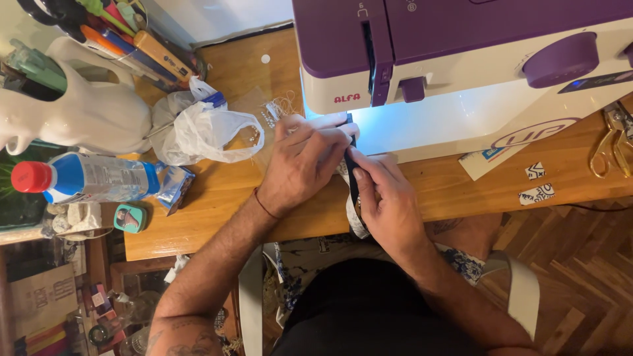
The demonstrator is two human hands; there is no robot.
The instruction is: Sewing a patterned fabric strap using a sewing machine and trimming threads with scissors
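Pinching the dark strap (352,173) with its fingers, the right hand (386,201) holds it at the sewing machine (461,66), and the left hand (300,161) presses it flat on the table (217,198). Fingers sit close under the machine and could get poked if the strap slips.

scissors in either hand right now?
No. The gold scissors lie on the table, while the left hand and right hand pinch a dark fabric strip.

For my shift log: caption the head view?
Both hands pinch a dark fabric strip at a purple-and-white sewing machine.
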